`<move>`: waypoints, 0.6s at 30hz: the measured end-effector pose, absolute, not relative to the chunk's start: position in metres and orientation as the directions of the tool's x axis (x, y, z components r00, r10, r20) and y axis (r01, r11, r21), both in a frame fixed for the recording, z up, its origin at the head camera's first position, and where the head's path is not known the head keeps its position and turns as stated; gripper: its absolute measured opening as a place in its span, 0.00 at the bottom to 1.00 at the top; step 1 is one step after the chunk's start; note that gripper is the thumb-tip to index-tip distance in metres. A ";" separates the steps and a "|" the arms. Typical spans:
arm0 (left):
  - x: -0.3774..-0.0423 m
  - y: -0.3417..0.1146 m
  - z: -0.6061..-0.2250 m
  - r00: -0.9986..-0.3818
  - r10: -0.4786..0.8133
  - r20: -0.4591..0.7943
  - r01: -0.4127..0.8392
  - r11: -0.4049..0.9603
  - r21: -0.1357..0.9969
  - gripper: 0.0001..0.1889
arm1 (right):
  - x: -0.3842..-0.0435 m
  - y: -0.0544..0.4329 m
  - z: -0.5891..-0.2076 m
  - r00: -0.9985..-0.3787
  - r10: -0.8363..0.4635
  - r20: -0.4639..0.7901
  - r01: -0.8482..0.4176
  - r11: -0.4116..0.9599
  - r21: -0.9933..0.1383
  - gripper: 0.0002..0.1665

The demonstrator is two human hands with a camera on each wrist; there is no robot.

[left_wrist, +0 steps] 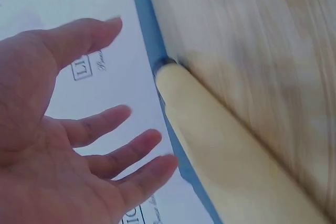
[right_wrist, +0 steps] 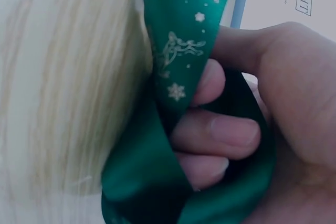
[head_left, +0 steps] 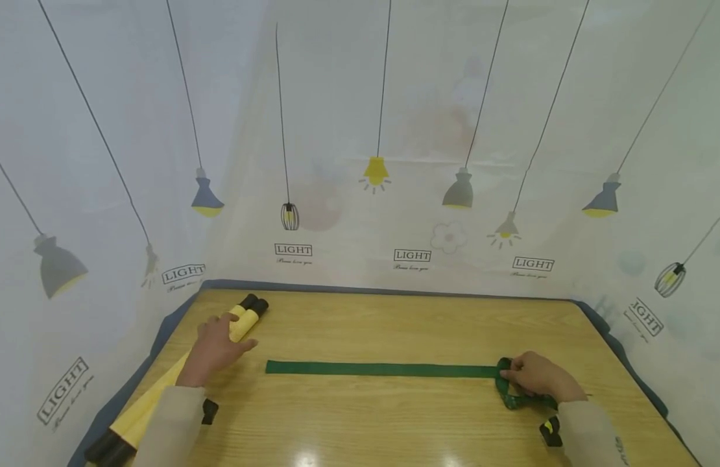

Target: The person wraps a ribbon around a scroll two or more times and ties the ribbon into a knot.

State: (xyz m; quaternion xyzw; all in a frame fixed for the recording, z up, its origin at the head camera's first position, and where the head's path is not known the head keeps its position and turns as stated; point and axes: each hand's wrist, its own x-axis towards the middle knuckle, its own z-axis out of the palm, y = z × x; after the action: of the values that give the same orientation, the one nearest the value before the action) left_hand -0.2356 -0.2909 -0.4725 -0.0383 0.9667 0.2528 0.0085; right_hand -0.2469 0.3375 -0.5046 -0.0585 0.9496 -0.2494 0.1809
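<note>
A table (head_left: 360, 428) with pale wood grain is filling the near part of the head view, and two bright reflections are shining at its closest edge. Behind the table a blue-grey border (head_left: 336, 287) is running, and farther a white wall sheet (head_left: 336, 97) is enclosing three sides, carrying drawings of hanging lamps.

Nearer to the person, two light sleeves (head_left: 590, 431) are reaching over the table; a small black object (head_left: 551, 431) is showing beside the right one, and another black object (head_left: 210, 411) beside the left one. On the left side, two yellow tubes (head_left: 144, 408) with black ends are lying slantwise, close together. The left hand (head_left: 216, 347) is covering part of them in the head view; its fingers are standing wide, and they are holding nothing.

A green ribbon (head_left: 383, 369) is lying straight across the middle of the table, its right end being gathered in a loop. The right hand (head_left: 538, 375) is holding this end with bent fingers, hiding some of the loop.

White reindeer and snowflakes are decorating the ribbon. Beyond, several boxed labels (head_left: 292, 250) on the sheet are reading "LIGHT"; the small script below is too unclear to read.
</note>
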 end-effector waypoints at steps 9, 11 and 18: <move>-0.234 -0.326 -0.475 -0.992 0.030 -0.124 -0.019 0.927 0.375 0.61 | -0.249 0.337 -0.504 -0.923 -0.180 -0.341 0.004 0.879 -0.476 0.19; -0.231 -0.330 -0.475 -0.987 0.034 -0.158 -0.025 0.934 0.357 0.62 | -0.250 0.337 -0.504 -0.921 -0.175 -0.347 0.008 0.885 -0.466 0.19; -0.225 -0.334 -0.474 -0.973 0.015 -0.231 -0.048 0.963 0.267 0.56 | -0.251 0.336 -0.503 -0.923 -0.175 -0.344 0.000 0.891 -0.454 0.20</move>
State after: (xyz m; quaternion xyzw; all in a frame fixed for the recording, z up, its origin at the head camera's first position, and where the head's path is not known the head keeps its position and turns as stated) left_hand -0.2246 -0.3340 -0.4736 -0.0085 0.9838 0.1365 0.1160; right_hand -0.2507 0.3357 -0.5033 -0.0461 0.9534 -0.2288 0.1913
